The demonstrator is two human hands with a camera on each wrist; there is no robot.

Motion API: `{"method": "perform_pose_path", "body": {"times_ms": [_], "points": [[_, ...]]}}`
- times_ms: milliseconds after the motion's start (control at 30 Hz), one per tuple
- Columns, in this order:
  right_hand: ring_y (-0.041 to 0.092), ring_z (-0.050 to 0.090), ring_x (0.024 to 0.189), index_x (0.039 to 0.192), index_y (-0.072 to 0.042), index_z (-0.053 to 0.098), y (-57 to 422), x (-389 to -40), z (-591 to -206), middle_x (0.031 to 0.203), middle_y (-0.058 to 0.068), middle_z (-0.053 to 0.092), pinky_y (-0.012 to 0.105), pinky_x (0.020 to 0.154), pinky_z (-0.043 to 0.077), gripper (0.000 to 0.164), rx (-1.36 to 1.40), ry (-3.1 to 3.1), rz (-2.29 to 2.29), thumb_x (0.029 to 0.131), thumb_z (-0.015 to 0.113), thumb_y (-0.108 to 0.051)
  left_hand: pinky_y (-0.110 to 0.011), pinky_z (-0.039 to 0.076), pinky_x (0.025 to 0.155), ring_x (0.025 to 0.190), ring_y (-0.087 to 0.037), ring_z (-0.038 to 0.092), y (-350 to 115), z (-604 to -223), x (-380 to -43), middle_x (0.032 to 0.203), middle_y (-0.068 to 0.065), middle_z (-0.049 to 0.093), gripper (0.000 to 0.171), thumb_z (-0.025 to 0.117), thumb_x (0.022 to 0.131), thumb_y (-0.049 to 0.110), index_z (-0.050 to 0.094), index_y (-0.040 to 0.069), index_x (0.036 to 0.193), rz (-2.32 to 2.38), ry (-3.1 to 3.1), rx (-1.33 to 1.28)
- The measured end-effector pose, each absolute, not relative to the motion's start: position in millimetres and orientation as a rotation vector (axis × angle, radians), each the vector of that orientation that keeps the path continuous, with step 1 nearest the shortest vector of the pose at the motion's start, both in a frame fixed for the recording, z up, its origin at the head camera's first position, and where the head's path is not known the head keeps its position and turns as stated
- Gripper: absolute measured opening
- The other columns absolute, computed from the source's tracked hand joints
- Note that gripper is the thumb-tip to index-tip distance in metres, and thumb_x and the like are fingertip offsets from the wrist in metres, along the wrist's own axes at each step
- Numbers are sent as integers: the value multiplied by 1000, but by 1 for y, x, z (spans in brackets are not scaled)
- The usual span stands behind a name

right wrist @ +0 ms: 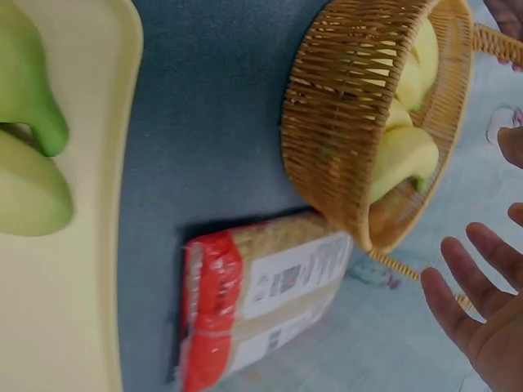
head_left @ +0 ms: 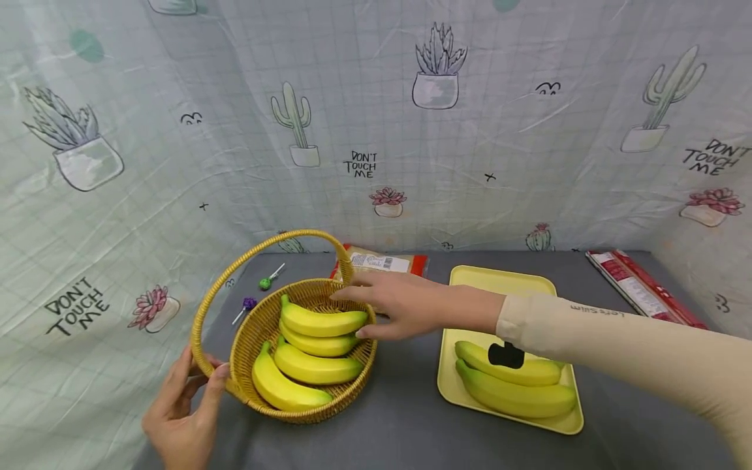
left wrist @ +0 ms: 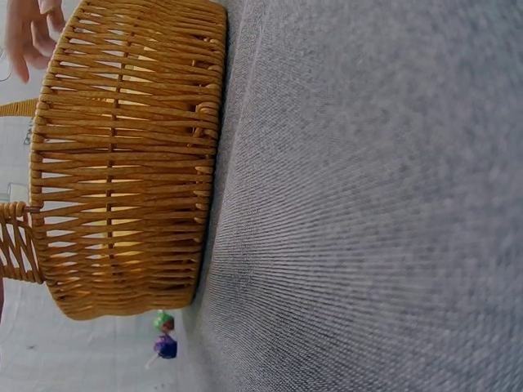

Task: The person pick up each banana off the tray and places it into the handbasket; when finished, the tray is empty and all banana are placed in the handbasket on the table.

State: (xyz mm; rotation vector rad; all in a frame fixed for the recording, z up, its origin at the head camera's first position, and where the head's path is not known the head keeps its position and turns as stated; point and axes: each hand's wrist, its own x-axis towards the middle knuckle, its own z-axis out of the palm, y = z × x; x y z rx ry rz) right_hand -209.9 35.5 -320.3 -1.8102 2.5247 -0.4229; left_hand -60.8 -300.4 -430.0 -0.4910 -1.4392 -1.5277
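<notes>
A yellow wicker basket (head_left: 252, 329) with a tall hoop handle stands on the left of the grey table. Several bananas (head_left: 317, 367) with green tips lie inside it. My left hand (head_left: 185, 408) pinches the foot of the handle at the basket's left side, thumb in front and fingers behind. Over the right rim reaches my right hand (head_left: 393, 303), its fingers loosely extended beside the stacked bananas and holding nothing. In the right wrist view that hand (right wrist: 490, 327) has spread fingers near the handle. The left wrist view shows the basket's woven side (left wrist: 122, 163) close up.
A pale yellow tray (head_left: 446, 372) with two bananas (head_left: 523, 390) lies to the right, partly under my sleeve. Behind the basket is a red-edged packet (right wrist: 270, 286). Green (head_left: 266, 283) and purple (head_left: 249, 303) lollipops lie left. A long red-and-white package (head_left: 640, 287) rests far right.
</notes>
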Motion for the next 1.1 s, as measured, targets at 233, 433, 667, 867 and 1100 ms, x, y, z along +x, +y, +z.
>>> {"method": "perform_pose_path", "body": {"times_ms": [233,433,667,867,1100], "points": [[16,55,126,160,-22,48,76,-204,-319,144,1,56,38,92,57,65,-1643,2604,-549,103,71,-44,-20,59,83,95,-23,68,-300,-431,-60,103,-27,70,54,72,86,-26,49,-29,135,-1522,-1440,-501],[17,58,120,160,-20,48,107,-197,-328,147,3,54,40,88,58,66,-1550,2653,-592,103,69,-46,-20,59,83,94,-23,68,-300,-429,-60,103,-27,70,52,72,87,-25,51,-28,134,-1491,-1463,-474],[13,58,119,160,-25,47,142,-190,-345,145,-3,54,43,93,57,66,-1376,2674,-627,103,71,-47,-19,59,83,94,-22,68,-300,-428,-59,103,-26,70,52,72,87,-25,51,-27,135,-1474,-1496,-452],[11,57,122,158,-30,49,168,-184,-363,143,-7,54,42,93,57,60,-1398,2697,-710,104,71,-42,-19,59,82,94,-21,68,-300,-428,-59,102,-25,70,52,72,87,-25,51,-28,134,-1457,-1519,-443],[9,55,126,158,-35,49,191,-175,-378,145,-12,54,42,94,57,63,-1453,2743,-817,101,76,-34,-20,59,83,94,-22,68,-300,-428,-59,102,-26,70,52,73,86,-25,51,-29,133,-1479,-1485,-466]]}}
